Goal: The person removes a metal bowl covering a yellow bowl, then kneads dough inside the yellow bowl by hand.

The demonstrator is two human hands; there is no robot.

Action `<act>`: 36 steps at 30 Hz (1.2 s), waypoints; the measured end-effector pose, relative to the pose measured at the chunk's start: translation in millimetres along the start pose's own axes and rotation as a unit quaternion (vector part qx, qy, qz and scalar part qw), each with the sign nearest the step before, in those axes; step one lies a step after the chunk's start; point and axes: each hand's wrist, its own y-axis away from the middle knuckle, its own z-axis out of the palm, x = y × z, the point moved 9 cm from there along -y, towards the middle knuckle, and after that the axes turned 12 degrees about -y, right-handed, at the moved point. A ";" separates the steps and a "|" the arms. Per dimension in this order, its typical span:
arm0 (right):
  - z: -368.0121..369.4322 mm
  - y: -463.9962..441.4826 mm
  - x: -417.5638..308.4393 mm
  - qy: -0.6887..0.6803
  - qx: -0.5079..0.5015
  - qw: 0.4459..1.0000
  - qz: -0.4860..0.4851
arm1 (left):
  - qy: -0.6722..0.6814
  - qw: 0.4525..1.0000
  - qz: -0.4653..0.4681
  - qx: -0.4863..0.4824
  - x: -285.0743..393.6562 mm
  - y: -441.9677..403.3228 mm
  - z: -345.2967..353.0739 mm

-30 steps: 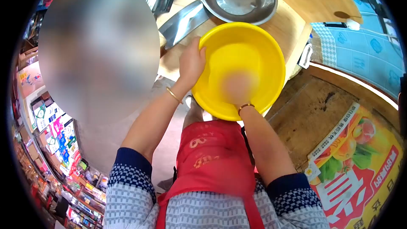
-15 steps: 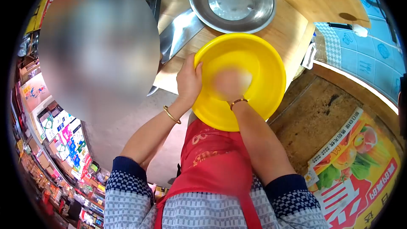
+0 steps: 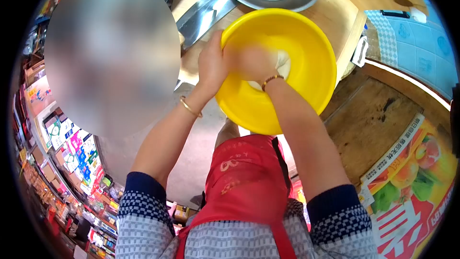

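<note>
A large yellow plastic basin [image 3: 311,91] sits tilted at the front edge of the wooden board. My left hand [image 3: 212,64] is closed around the basin's left rim, thumb side toward the inside. Inside the basin is a smooth white lump [image 3: 283,64] that looks like dough, partly covered by my right hand [image 3: 251,62]. Motion and blur smear that hand's fingers near the basin's left inner wall, so their shape does not show. A beaded bracelet is on my right wrist and a gold bangle on my left.
Beyond the basin, a steel bowl [image 3: 302,0] stands on the wooden board [image 3: 342,24]. A broad-bladed knife [image 3: 203,14] lies to its left. A blurred round patch hides the upper left. Colourful printed packaging [image 3: 407,182] is at lower right, beside a brown wooden surface [image 3: 378,100].
My right hand has shifted toward the basin's left inner wall, and more of the white lump shows. The view has tilted, so the board and basin appear higher. My left hand keeps the rim.
</note>
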 end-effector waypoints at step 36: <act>-42.9 -11.5 13.6 0.021 0.133 0.986 -0.096 | 0.027 0.999 -0.032 -0.013 -1.8 1.4 11.9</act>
